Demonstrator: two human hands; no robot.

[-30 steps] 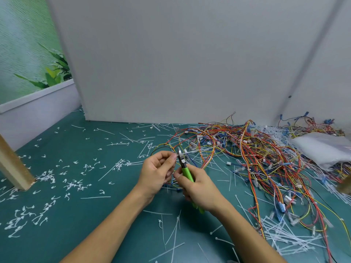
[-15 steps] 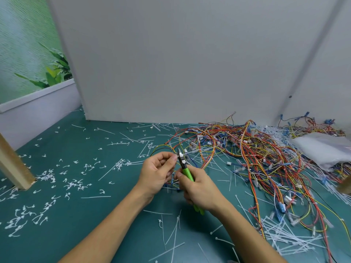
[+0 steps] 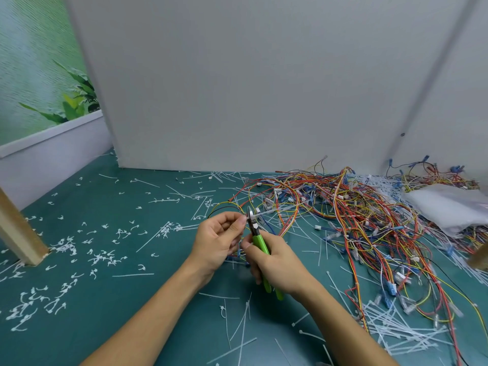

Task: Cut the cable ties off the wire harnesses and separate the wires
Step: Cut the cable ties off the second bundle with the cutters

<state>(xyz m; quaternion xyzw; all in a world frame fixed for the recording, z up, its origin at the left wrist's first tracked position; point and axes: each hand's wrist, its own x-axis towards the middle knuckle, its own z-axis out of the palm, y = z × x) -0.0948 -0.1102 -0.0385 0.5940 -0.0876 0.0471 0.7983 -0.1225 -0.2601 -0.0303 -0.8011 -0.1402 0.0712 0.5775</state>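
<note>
Green cutters (image 3: 260, 241) right hand (image 3: 280, 268), harness (image 3: 227, 206) left hand (image 3: 219, 239)

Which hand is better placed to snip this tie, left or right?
Right. The right hand grips the green cutters, whose tip sits at the cable tie. The left hand pinches the harness beside that tip, so it should probably just hold it steady.

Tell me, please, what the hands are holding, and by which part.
The right hand grips the green cutters by their handles; the left hand pinches a wire harness near its cable tie, beside the blades.
</note>
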